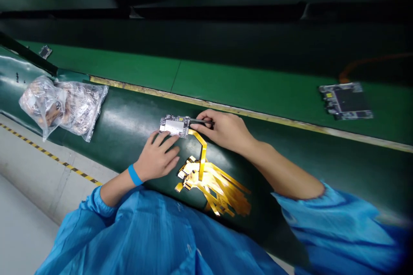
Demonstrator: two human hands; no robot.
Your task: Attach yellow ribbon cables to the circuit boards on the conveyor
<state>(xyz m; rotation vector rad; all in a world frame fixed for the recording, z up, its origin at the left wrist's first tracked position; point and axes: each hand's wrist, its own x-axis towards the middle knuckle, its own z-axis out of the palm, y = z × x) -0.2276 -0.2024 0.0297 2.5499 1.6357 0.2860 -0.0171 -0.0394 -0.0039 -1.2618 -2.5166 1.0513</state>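
Observation:
A small circuit board [174, 127] with a silver cover lies on the green mat. My left hand [156, 157] has its fingers spread, and its fingertips rest on the board's near edge. Closed around black tweezers [200, 121], my right hand [227, 131] is at the board's right side, with the tool's tip against that edge. From the board's lower right corner a yellow flex cable [203, 150] bends down toward me. Its lower end lies over a pile of similar flex cables [222, 184] in front of my body.
Two clear plastic bags [82, 109] with copper-coloured contents lie at the left. Beyond a worn yellowish ledge [226, 109] runs a green surface [135, 62]. Another circuit board [350, 101] with an orange cable sits there at right, and a smaller board [45, 51] at far left.

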